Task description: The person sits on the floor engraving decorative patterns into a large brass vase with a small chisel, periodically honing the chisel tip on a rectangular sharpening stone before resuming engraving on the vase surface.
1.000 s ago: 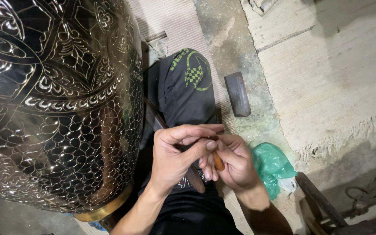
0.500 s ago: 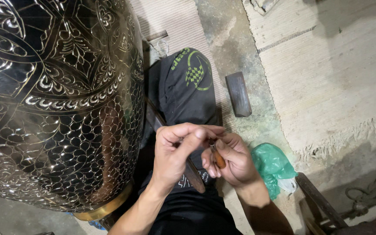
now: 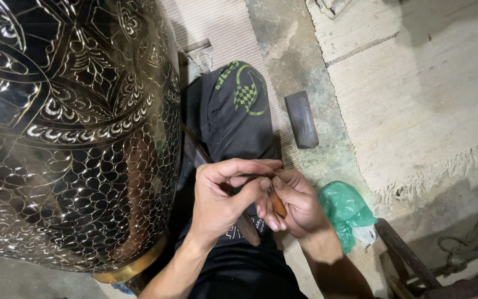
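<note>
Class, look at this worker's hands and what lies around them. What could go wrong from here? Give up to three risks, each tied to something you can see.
1. Both hands, left and right, pinch a small orange-handled tool with fingers crowded together; a slip might nick a finger.
2. The big engraved vessel sits right beside the left forearm; a jolt could mar it.
3. The dark block and green bag lie loose on the floor, possibly underfoot.

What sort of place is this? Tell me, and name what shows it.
Probably a metal craft workshop with work done on the floor. A large engraved metal vessel fills the left, a dark sharpening block lies on the rough concrete floor, and both hands work a small wooden-handled tool.
</note>
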`<state>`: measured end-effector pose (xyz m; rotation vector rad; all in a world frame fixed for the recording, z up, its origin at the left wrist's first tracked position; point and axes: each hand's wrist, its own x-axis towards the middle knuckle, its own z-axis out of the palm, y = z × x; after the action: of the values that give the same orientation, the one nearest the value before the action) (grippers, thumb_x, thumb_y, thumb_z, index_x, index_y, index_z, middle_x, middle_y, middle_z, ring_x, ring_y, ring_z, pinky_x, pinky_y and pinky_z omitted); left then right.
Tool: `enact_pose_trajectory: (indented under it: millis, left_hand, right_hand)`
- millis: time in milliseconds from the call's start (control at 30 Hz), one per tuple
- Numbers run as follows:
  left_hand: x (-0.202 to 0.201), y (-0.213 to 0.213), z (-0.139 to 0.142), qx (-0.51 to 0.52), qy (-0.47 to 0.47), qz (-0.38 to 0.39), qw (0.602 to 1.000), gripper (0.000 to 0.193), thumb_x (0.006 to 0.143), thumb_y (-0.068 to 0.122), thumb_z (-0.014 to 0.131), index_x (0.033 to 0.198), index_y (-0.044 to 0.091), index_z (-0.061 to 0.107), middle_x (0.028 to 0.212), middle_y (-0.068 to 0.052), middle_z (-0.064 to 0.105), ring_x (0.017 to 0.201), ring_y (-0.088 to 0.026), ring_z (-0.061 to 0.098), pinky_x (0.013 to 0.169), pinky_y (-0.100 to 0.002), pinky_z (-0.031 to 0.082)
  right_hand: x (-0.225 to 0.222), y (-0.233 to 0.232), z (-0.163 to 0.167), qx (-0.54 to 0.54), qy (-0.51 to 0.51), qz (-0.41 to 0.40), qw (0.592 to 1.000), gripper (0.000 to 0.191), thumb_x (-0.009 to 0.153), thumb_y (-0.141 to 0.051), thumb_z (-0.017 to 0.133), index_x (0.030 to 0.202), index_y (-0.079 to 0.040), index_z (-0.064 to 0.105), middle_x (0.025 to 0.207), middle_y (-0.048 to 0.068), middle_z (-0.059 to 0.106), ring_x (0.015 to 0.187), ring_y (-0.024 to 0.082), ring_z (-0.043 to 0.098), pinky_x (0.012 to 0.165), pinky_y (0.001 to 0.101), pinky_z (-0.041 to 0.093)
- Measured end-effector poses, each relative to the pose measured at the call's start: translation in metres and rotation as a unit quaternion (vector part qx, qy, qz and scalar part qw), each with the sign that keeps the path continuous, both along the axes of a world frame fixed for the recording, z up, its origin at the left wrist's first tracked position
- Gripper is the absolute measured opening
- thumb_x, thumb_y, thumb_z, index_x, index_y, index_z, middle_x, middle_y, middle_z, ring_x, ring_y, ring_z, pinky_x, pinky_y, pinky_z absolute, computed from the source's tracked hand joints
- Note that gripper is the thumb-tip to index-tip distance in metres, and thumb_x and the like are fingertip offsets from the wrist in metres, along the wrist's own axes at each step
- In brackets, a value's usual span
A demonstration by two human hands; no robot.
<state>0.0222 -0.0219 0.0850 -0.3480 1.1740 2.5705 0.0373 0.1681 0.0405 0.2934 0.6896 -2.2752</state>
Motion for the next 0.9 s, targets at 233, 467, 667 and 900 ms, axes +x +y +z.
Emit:
enact_pose_trajectory:
  millis: [233, 467, 667, 900]
  left_hand:
    - [-0.005, 0.001, 0.005, 0.008, 0.009, 0.006, 1.0, 0.02, 0.096, -0.017, 0.06, 0.112, -0.014, 0.072, 0.11, -0.022, 0.076, 0.065, -0.012, 0.068, 0.06, -0.026, 0.056]
    - [-0.013, 0.012, -0.009, -0.017, 0.013, -0.007, 1.0, 0.021, 0.097, -0.014, 0.06, 0.115, -0.011, 0.072, 0.104, -0.016, 0.077, 0.066, -0.015, 0.07, 0.059, -0.028, 0.059]
    - [-0.021, 0.041, -0.042, -0.172, 0.043, -0.011, 0.984, 0.025, 0.096, -0.01, 0.065, 0.119, -0.005, 0.071, 0.112, -0.013, 0.077, 0.093, -0.017, 0.073, 0.075, -0.028, 0.061]
    - [-0.028, 0.065, -0.091, -0.537, 0.28, -0.074, 0.793, 0.035, 0.072, -0.002, 0.07, 0.106, -0.009, 0.068, 0.117, -0.03, 0.069, 0.116, -0.051, 0.059, 0.094, -0.05, 0.053]
  right_hand:
    - [-0.002, -0.005, 0.008, 0.038, 0.038, -0.025, 0.998, 0.03, 0.114, -0.016, 0.048, 0.117, 0.01, 0.064, 0.087, 0.025, 0.07, 0.057, 0.02, 0.064, 0.047, 0.0252, 0.048]
    - [-0.002, -0.004, 0.004, 0.256, 0.153, -0.098, 0.95, 0.026, 0.106, -0.009, 0.058, 0.127, 0.006, 0.063, 0.089, 0.016, 0.071, 0.062, 0.015, 0.064, 0.053, 0.0238, 0.05]
    - [-0.008, 0.018, -0.017, 0.476, 0.23, -0.124, 0.84, 0.021, 0.104, -0.001, 0.06, 0.122, 0.005, 0.066, 0.092, 0.009, 0.073, 0.071, 0.012, 0.066, 0.061, 0.024, 0.053]
    - [-0.055, 0.042, -0.063, 0.778, 0.235, -0.105, 0.573, 0.015, 0.096, -0.007, 0.073, 0.111, -0.006, 0.076, 0.083, 0.008, 0.071, 0.061, 0.013, 0.055, 0.056, 0.0275, 0.045]
